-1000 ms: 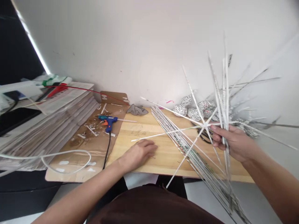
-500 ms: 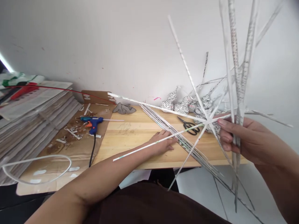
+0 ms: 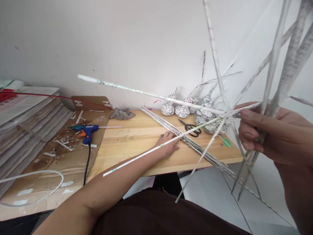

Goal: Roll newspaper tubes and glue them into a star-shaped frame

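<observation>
Before the wall, the right hand grips illegibly printed sticks, the left hand's hold unclear.

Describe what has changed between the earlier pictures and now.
The left hand moved right across the table to the bundle of paper sticks; whether its grip closed on them is unclear. The right hand moved right, away from the scissors, still holding the stick star. The glue gun and cloth stayed put.

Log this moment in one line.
right hand: holding paper-stick star, raised | left hand: on wooden table by stick bundle | scissors: on table | glue gun: on cardboard
</observation>
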Demonstrator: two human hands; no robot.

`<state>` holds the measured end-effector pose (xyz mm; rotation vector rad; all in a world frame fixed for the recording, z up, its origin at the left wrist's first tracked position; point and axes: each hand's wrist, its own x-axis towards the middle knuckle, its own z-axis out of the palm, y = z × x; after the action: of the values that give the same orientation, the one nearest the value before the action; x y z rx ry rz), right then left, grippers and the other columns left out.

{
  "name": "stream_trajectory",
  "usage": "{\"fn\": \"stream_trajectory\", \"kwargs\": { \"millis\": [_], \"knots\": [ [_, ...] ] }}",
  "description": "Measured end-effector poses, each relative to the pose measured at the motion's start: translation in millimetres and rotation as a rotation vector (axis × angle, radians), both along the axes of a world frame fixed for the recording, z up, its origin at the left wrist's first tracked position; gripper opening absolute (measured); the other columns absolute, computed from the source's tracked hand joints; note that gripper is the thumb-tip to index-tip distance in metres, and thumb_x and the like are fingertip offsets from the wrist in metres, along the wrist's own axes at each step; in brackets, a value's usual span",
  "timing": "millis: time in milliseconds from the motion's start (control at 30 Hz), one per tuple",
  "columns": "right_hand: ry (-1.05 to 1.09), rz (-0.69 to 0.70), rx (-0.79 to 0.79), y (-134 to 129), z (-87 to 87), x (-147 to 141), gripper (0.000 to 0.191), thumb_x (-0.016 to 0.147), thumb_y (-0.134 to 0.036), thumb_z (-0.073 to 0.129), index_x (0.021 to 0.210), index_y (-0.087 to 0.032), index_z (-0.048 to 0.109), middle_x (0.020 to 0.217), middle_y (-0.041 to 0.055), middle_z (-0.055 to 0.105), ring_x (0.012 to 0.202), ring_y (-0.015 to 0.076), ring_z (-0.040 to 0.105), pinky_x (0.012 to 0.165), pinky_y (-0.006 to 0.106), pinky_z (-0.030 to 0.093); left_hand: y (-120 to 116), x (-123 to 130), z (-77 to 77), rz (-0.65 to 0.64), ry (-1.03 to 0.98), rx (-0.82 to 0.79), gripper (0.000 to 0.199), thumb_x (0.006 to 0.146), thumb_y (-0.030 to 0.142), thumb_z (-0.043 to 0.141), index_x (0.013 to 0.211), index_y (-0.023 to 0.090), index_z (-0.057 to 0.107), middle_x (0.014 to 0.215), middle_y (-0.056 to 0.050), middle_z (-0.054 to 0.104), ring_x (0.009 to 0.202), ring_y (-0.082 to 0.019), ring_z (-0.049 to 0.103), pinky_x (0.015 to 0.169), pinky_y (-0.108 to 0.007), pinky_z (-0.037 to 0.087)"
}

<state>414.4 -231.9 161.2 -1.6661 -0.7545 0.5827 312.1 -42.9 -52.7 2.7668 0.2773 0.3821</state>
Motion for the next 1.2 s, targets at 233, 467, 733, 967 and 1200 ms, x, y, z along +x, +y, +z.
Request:
{"fn": "stream_trajectory", "kwargs": {
  "millis": [233,467,733,967,1200],
  "knots": [
    [0.055,0.196,-0.062,46.4,-24.9,-13.0,0.026,0.076,-0.040,0.072,0.082,-0.018,0.059,0.051,-0.0045,0.048,0.041,0.0092,0.048,0.034,0.017,0.033,6.9,-64.4,5.8,-0.031,-0.141,-0.173,0.051,0.087,0.026,0.055,0.137,0.020,0.046,0.129,-0.010,0.053,0.119,-0.022,0.047,0.105,-0.036,0.037],
    [0.211,0.367,-0.082,119.3,-46.1,-25.2,0.019,0.081,-0.031,0.069,0.083,-0.016,0.057,0.056,-0.0059,0.048,0.045,0.0059,0.052,0.036,0.013,0.026,46.7,-161.9,11.1,0.231,-0.088,0.037,0.025,0.088,0.029,0.055,0.109,0.022,0.065,0.114,-0.008,0.062,0.110,-0.024,0.052,0.101,-0.041,0.038],
    [0.316,0.398,-0.293,192.5,-108.4,-61.3,0.014,0.088,-0.023,0.058,0.077,-0.014,0.057,0.048,-0.0033,0.053,0.038,0.0084,0.054,0.032,0.015,0.025,88.3,-259.6,-0.4,0.705,0.027,0.227,0.029,0.088,0.036,0.053,0.111,0.027,0.068,0.120,-0.007,0.064,0.116,-0.029,0.050,0.105,-0.053,0.030],
    [0.382,0.571,-0.381,200.0,-137.6,-79.8,0.016,0.090,-0.020,0.052,0.077,-0.013,0.059,0.050,-0.0035,0.052,0.040,0.0056,0.050,0.036,0.015,0.030,88.3,-300.6,-14.6,0.754,-0.041,0.248,0.037,0.091,0.043,0.046,0.118,0.026,0.065,0.128,-0.006,0.060,0.122,-0.027,0.051,0.113,-0.051,0.020],
    [0.304,0.614,-0.499,198.8,-154.3,-109.7,0.015,0.093,-0.026,0.051,0.092,-0.014,0.062,0.051,-0.0025,0.056,0.040,0.0088,0.056,0.033,0.015,0.027,81.6,-303.4,-14.8,0.800,-0.016,0.268,0.037,0.092,0.037,0.045,0.121,0.024,0.062,0.136,-0.009,0.055,0.123,-0.025,0.051,0.113,-0.050,0.019]
  ]
}}
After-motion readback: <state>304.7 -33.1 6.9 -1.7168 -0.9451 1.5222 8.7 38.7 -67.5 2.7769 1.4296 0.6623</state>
